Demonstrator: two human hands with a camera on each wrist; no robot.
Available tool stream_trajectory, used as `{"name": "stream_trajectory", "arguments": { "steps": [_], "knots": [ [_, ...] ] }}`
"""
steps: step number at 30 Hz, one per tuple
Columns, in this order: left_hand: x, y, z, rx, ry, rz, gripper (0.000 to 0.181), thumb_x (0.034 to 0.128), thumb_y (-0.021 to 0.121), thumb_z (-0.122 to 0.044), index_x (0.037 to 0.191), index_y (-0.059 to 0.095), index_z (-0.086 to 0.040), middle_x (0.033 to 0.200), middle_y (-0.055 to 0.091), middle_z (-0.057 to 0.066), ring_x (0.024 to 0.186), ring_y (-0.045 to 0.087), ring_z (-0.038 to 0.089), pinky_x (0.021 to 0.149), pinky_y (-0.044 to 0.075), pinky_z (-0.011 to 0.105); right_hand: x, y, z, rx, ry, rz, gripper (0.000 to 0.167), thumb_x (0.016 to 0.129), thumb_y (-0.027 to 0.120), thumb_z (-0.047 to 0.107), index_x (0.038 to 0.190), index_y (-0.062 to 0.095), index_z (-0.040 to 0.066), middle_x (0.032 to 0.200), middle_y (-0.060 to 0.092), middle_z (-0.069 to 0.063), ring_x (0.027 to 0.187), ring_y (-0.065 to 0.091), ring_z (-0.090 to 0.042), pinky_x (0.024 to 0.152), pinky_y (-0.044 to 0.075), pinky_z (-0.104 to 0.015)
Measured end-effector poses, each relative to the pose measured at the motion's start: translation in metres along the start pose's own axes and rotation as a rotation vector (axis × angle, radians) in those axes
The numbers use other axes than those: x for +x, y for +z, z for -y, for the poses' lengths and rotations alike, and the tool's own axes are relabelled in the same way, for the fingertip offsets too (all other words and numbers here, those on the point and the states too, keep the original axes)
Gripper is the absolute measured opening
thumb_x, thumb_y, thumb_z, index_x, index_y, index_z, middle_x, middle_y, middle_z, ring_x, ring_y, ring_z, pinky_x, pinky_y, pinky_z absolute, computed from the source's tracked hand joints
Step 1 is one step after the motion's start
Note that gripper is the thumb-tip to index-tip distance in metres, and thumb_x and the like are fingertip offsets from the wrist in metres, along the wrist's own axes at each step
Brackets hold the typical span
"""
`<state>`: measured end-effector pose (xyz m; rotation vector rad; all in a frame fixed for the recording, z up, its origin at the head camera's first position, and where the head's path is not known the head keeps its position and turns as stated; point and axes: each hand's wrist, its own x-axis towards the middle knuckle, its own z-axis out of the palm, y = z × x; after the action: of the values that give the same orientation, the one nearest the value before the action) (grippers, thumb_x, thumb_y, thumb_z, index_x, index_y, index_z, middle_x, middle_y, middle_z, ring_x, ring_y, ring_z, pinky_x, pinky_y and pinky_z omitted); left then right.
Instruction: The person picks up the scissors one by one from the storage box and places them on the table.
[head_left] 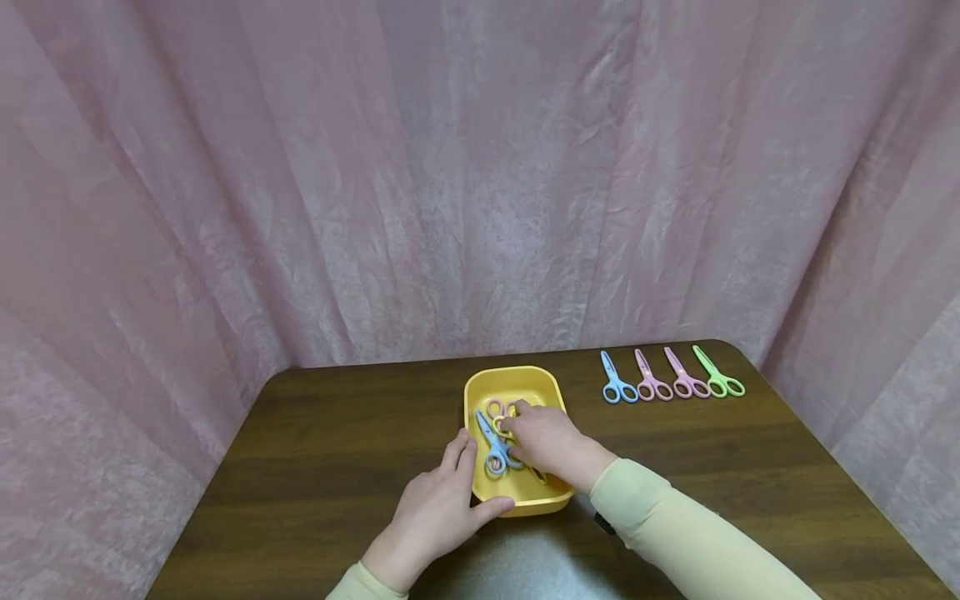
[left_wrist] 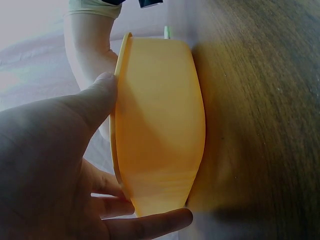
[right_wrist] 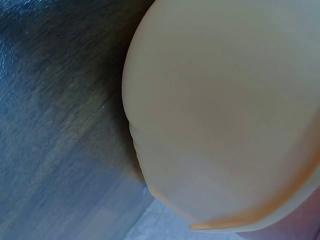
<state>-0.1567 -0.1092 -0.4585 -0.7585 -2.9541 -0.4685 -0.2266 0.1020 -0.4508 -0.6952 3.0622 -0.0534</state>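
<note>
My left hand (head_left: 438, 508) rests around the near left corner of the tray (head_left: 525, 505), fingers fairly straight along its side and thumb against the near edge. My right hand (head_left: 553, 440) dips inside, fingers bent down among the scissors; because it covers them, I can't tell whether it pinches a pair or only touches.

Next to those fingertips lies a yellow handle (head_left: 495, 428). Left of it are blue scissors (head_left: 491, 437), blade pointing away from me, round loops toward me. Pink loops (head_left: 489, 410) show just beyond, and more may sit under my palm. The tray is smooth yellow plastic, with rounded corners and a thin lip.

Right of the tray, on the dark wood-grained table (head_left: 337, 433), a row of scissors stretches with tips away: a blue pair (head_left: 612, 377), two pink pairs (head_left: 647, 375), then a light green pair (head_left: 713, 373). Any lettering on them is too small to read. Pink curtains (head_left: 487, 183) hang behind.
</note>
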Motion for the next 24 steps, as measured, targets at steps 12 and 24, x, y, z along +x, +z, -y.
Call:
{"name": "stream_trajectory", "arguments": {
  "steps": [12, 24],
  "knots": [
    [0.000, 0.000, 0.000, -0.005, 0.005, -0.014, 0.102, 0.0962, 0.073, -0.073, 0.162, 0.048, 0.002, 0.168, 0.045, 0.021, 0.057, 0.057, 0.024, 0.053, 0.049, 0.040, -0.005, -0.002, -0.003, -0.042, -0.026, -0.015, 0.017, 0.104, 0.076, 0.018, 0.120, 0.083, 0.016, 0.100, 0.071, -0.007, 0.086, 0.068, -0.024, 0.080, 0.058, -0.045],
    [-0.002, 0.002, 0.000, -0.007, 0.009, -0.016, 0.104, 0.0957, 0.070, -0.077, 0.162, 0.048, 0.001, 0.168, 0.044, 0.021, 0.058, 0.060, 0.026, 0.055, 0.051, 0.042, -0.012, 0.000, -0.009, -0.095, -0.090, -0.033, 0.020, 0.102, 0.072, 0.008, 0.116, 0.082, 0.018, 0.098, 0.070, -0.004, 0.083, 0.065, -0.023, 0.078, 0.058, -0.045]
  ]
}}
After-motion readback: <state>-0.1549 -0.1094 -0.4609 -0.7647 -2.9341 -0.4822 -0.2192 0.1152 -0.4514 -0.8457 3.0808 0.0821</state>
